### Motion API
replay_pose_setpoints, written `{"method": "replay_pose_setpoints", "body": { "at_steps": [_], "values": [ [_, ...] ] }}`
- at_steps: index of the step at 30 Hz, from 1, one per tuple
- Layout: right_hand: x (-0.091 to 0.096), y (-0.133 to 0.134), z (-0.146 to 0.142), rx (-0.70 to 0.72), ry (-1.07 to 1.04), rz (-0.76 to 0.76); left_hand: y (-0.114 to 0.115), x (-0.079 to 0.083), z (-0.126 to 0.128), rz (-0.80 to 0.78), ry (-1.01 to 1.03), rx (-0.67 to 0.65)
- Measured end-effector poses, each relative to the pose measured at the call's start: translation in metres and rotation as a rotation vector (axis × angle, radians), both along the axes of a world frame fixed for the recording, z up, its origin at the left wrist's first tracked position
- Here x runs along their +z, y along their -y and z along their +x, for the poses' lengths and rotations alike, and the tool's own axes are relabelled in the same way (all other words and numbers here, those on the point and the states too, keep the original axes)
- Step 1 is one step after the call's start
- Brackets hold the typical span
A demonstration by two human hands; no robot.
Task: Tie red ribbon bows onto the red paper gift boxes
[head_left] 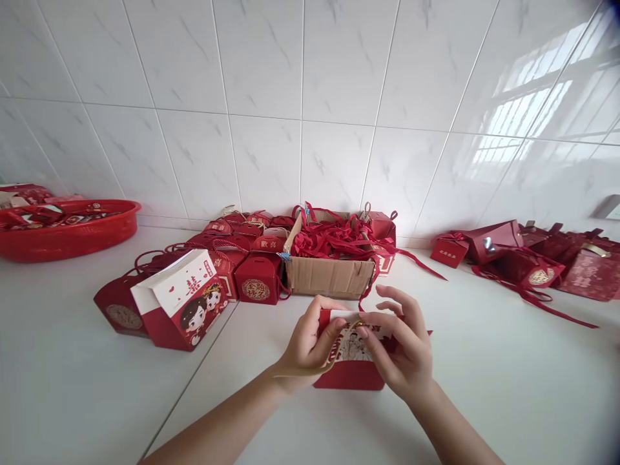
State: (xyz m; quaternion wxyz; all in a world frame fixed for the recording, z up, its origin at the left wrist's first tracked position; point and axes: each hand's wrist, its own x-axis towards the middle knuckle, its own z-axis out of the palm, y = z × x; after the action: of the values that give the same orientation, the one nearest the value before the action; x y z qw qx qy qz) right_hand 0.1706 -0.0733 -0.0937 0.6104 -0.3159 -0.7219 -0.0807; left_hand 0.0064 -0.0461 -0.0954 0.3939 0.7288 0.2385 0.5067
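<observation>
Pinching red gift box (349, 373) top, left hand (306, 349), right hand (405, 352); open floor around

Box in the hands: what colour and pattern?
Red gift box with a cartoon couple print, head view.

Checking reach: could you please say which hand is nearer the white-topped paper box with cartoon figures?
Left. The left hand, on the red gift box, is right of the white-topped paper box; the right hand is farther right.

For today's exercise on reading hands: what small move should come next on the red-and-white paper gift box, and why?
Probably press the small gold piece home: the right hand pinches it at the top of the red-and-white paper gift box, which the left hand steadies.
</observation>
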Motion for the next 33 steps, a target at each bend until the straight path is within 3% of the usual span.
{"method": "replay_pose_setpoints", "body": {
  "at_steps": [10, 17, 20, 27, 30, 33],
  "values": [
    [-0.003, 0.0, 0.0, -0.103, -0.034, 0.097, 0.005, 0.004, -0.001, -0.084, -0.031, 0.017],
    [0.0, -0.003, 0.001, -0.121, -0.06, 0.106, 0.001, 0.002, 0.0, 0.031, 0.004, 0.061],
    [-0.002, -0.004, 0.0, -0.07, -0.124, 0.036, 0.001, 0.001, 0.0, 0.058, 0.018, 0.004],
    [-0.008, 0.002, -0.012, 0.188, -0.376, -0.358, 0.001, 0.002, -0.006, 0.283, 0.053, -0.035],
    [-0.006, 0.005, -0.016, 0.283, -0.404, -0.305, 0.003, 0.003, -0.009, 0.337, 0.091, -0.105],
    [-0.004, 0.005, -0.016, 0.296, -0.376, -0.151, 0.005, 0.005, -0.012, 0.254, 0.081, -0.191]
  ]
}}
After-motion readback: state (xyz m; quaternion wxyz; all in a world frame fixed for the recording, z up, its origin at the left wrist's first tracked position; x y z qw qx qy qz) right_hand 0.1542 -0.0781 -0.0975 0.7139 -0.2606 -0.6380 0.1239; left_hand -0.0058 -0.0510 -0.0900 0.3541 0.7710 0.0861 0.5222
